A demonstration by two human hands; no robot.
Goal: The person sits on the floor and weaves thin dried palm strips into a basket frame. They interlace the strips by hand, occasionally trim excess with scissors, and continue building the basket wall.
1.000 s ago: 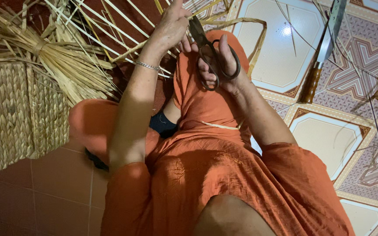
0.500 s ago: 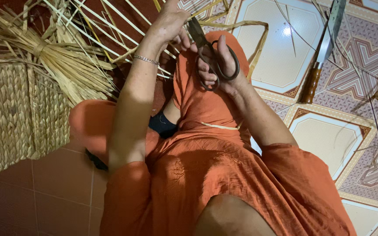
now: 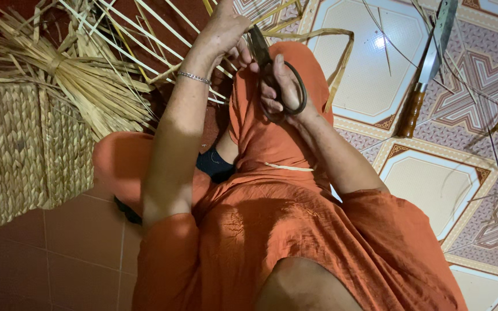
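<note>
My left hand (image 3: 224,30), with a thin silver bracelet on the wrist, grips pale reed strips (image 3: 145,34) that fan out to the upper left. Just right of it, my right hand (image 3: 282,86) is closed through the big loop handles of dark metal scissors (image 3: 272,66). The blades point up towards the fingers of my left hand and the strips they hold. Both hands are raised over my orange-clad knee (image 3: 272,138). The blade tips are partly hidden by my left fingers.
A woven straw basket (image 3: 24,150) stands at the left with a tied bundle of dry reeds (image 3: 82,86) above it. A long knife with a wooden handle (image 3: 427,69) lies on the patterned tile floor at the right, among loose strips. A looped flat strip (image 3: 344,55) lies by my knee.
My left hand has shifted up and a little to the left along the strips. The scissors have followed, their blades now closer to my left fingers.
</note>
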